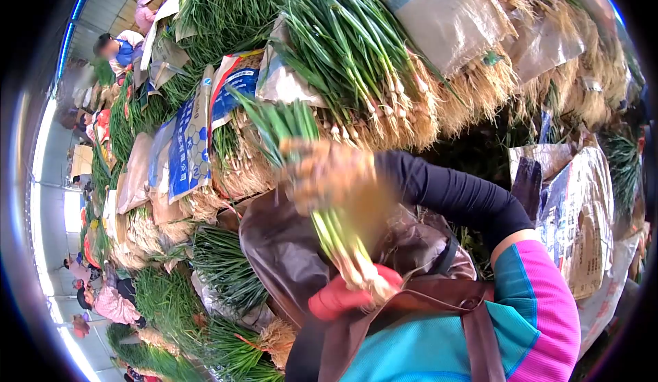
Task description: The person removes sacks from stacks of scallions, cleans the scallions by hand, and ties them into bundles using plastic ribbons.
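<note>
My right hand (325, 173), at the end of a black sleeve, is closed round a bunch of green onions (343, 248). The hand looks soiled and is smeared by motion. Green leaves stick out above it, and the pale stems and bulbs slant down toward my chest. A red covering (336, 303) lies against the bulb end, where my left arm comes in. The fingers of my left hand do not show clearly there. Beneath the bunch spreads a brown apron (281, 238). Just beyond my right hand lies a pile of green onions (356, 46) with bulbs and roots facing me.
Stacked onions with straw-like roots (473, 97) lie under beige sacks (439, 5). A blue printed sack (188, 145) covers more to the left. Flattened sacks (579, 211) are at the right. Other people, one in a pink top (116, 304), are along the left side.
</note>
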`<state>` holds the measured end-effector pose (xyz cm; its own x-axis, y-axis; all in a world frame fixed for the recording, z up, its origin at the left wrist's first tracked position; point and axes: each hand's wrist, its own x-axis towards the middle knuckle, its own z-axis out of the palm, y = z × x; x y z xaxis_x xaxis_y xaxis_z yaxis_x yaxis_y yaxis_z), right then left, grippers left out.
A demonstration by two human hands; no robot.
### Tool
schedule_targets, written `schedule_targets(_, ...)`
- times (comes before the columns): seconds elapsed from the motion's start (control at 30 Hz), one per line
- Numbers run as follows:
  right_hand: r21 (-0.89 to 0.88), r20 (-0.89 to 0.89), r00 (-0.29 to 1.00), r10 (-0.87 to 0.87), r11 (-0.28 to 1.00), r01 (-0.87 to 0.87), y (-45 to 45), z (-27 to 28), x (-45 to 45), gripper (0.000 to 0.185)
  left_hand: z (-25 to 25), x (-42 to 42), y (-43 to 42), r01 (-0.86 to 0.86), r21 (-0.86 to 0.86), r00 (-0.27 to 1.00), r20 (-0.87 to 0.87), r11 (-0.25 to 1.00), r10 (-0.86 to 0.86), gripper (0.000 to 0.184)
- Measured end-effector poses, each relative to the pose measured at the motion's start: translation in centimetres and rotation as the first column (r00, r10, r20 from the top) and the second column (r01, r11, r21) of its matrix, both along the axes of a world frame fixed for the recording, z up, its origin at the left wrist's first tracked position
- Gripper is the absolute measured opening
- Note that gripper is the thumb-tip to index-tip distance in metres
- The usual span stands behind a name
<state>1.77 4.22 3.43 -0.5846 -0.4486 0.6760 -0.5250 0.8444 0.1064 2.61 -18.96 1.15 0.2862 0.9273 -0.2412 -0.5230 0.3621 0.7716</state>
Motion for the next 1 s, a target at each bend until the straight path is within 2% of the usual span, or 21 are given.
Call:
schedule_targets(0.07, -0.142, -0.078, 0.993, -0.084, 0.987, 0.073, 3.2, 2.7, -0.5, 0.024, 1.5, 1.3, 1.0, 0.060, 0.110, 0.901, -0.433, 0.992, -0.007, 0.047)
schedule_targets(0.13, -0.161, -0.034, 0.999, 0.039, 0.986, -0.044, 5.3, 3.9, -1.1, 0.034, 0.9, -0.8, 0.7, -0.068, -0.274, 0.791, -0.601, 0.959, -0.115, 0.037)
schedule_targets(0.17, -0.219, -0.006, 0.991, 0.132, 0.967, -0.130, 5.7, 4.7, -0.7, 0.017, 1.5, -2.1, -1.1, -0.079, -0.166, 0.780, -0.625, 0.983, -0.043, 0.034)
schedule_targets(0.2, -0.042, -0.026, 0.998, 0.053, 0.998, -0.054, 6.3, 5.1, -0.7, 0.018, 2.2, -3.3, -2.3, -0.092, -0.056, 0.775, -0.631, 0.994, 0.036, 0.031)
schedule_targets(0.27, 0.295, -0.107, 0.989, -0.098, 0.947, 0.125, 8.1, 5.0, -1.1, 0.021, 4.2, -6.3, -1.6, -0.282, 0.157, 0.264, -0.936, 0.947, 0.234, 0.034)
schedule_targets(0.3, 0.448, -0.170, 0.972, -0.163, 0.865, 0.223, 8.9, 4.9, -1.4, 0.022, 4.6, -7.6, -1.1, -0.411, 0.286, 0.256, -0.875, 0.866, 0.410, 0.039)
schedule_targets(0.33, 0.364, -0.150, 0.977, -0.151, 0.910, 0.197, 9.0, 4.7, -1.8, 0.024, 5.3, -8.2, 0.3, -0.536, 0.395, 0.227, -0.784, 0.746, 0.578, 0.044)
schedule_targets(0.4, 0.317, -0.056, 0.990, -0.128, 0.938, 0.139, 8.4, 4.9, -1.4, 0.028, 6.0, -7.7, 3.9, -0.584, 0.440, 0.415, -0.561, 0.682, 0.717, 0.052)
schedule_targets(0.47, 0.390, -0.121, 0.993, 0.004, 0.920, 0.044, 6.5, 7.6, -0.2, 0.025, 3.7, -7.5, 7.5, -0.583, 0.395, 0.635, -0.324, 0.710, 0.701, 0.049)
schedule_targets(0.5, 0.401, -0.055, 0.996, -0.074, 0.912, 0.090, 5.1, 9.2, 2.1, 0.025, 0.8, -7.8, 7.8, -0.472, 0.170, 0.817, -0.286, 0.865, 0.502, 0.041)
schedule_targets(0.53, 0.341, -0.119, 0.974, -0.193, 0.913, 0.223, 4.1, 8.9, 3.4, 0.029, -2.0, -8.2, 8.0, -0.302, -0.060, 0.932, -0.226, 0.951, 0.282, 0.032)
schedule_targets(0.57, 0.276, -0.166, 0.935, -0.315, 0.895, 0.351, 3.2, 8.7, 4.6, 0.034, -2.0, -5.6, 9.5, -0.304, 0.116, 0.950, -0.035, 0.946, 0.310, 0.030)
schedule_targets(0.6, 0.172, -0.061, 0.940, -0.335, 0.924, 0.341, 3.1, 7.6, 4.9, 0.037, -1.9, -2.9, 10.9, -0.307, 0.273, 0.947, 0.183, 0.912, 0.264, 0.029)
schedule_targets(0.67, -0.060, 0.145, 0.932, -0.331, 0.938, 0.343, 3.6, 4.5, 4.6, 0.045, -3.4, -1.1, 10.8, -0.529, 0.098, 0.821, 0.309, 0.843, 0.480, 0.018)
schedule_targets(0.7, -0.211, 0.228, 0.835, -0.502, 0.811, 0.545, 4.5, 2.0, 4.8, 0.039, -4.1, -1.3, 10.7, -0.554, 0.024, 0.767, 0.403, 0.832, 0.499, 0.017)
schedule_targets(0.73, -0.333, 0.472, 0.692, -0.547, 0.616, 0.714, 6.0, 0.9, 5.3, 0.032, -4.6, -1.7, 10.6, -0.573, -0.057, 0.697, 0.491, 0.817, 0.523, 0.018)
schedule_targets(0.77, -0.224, 0.527, 0.550, -0.647, 0.519, 0.825, 7.6, -1.2, 5.5, 0.029, -4.6, -2.1, 10.6, -0.573, -0.102, 0.626, 0.586, 0.813, 0.515, 0.021)
schedule_targets(0.83, 0.064, 0.589, 0.208, -0.781, 0.302, 0.951, 10.6, -5.5, 5.9, 0.030, -4.3, -3.1, 10.6, -0.602, -0.158, 0.599, 0.560, 0.783, 0.573, 0.019)
schedule_targets(0.93, -0.143, 0.624, 0.148, -0.767, 0.073, 0.987, 12.2, -7.6, 5.5, 0.037, -3.4, -3.4, 11.4, -0.615, -0.121, 0.715, 0.329, 0.779, 0.617, 0.020)
schedule_targets(0.97, -0.151, 0.615, 0.173, -0.769, 0.101, 0.983, 12.4, -8.3, 5.2, 0.035, -2.9, -3.2, 11.8, -0.644, -0.129, 0.717, 0.243, 0.754, 0.654, 0.020)
schedule_targets(1.0, -0.158, 0.605, 0.200, -0.771, 0.130, 0.979, 12.5, -9.0, 4.7, 0.032, -3.5, -3.8, 12.0, -0.599, -0.077, 0.753, 0.284, 0.797, 0.593, 0.021)
